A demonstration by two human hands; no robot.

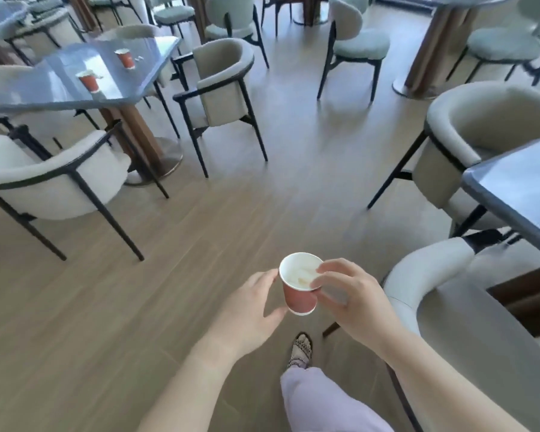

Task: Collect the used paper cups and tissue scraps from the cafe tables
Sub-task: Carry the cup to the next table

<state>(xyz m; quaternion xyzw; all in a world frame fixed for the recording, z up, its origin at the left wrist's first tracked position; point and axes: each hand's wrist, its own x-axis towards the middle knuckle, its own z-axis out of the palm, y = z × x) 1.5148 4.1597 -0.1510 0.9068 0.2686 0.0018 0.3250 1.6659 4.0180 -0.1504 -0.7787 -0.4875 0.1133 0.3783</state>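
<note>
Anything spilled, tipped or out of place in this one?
Nothing stands out. The held cup tilts a little in the right hand, white tissue inside, none spilled. On the left table, the nearer cup and farther cup stand upright, scraps beside the latter.

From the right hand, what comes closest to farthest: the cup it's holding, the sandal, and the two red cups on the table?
1. The held cup: pinched at its rim by the right hand.
2. The sandal: on the floor just below.
3. The front table cup: on the grey table, far left.
4. The back table cup: same table, farther back.
</note>
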